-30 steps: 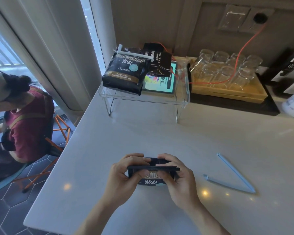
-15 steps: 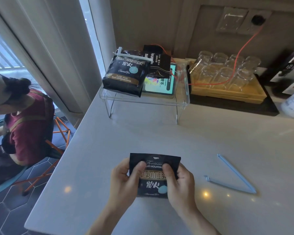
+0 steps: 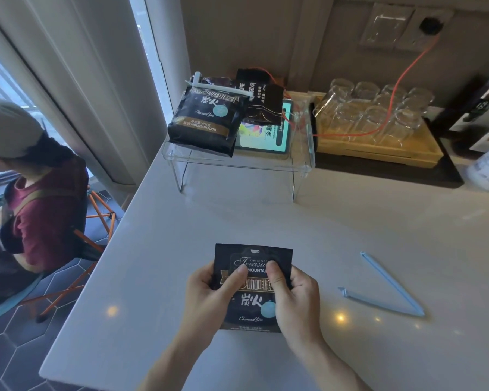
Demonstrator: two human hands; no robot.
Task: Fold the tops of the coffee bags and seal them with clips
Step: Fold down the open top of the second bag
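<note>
On the counter, left hand and right hand pinch the coffee bag, thumbs on front. Blue clip lies spread open, apart, to the right.

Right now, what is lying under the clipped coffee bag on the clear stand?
The clipped coffee bag rests on the clear stand, overlapping a tablet. The tablet's left edge is covered; whatever else lies beneath cannot be seen.

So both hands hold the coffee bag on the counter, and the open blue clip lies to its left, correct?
Not quite. The head view shows the left hand and right hand holding the coffee bag, but the open blue clip lies to its right.
</note>
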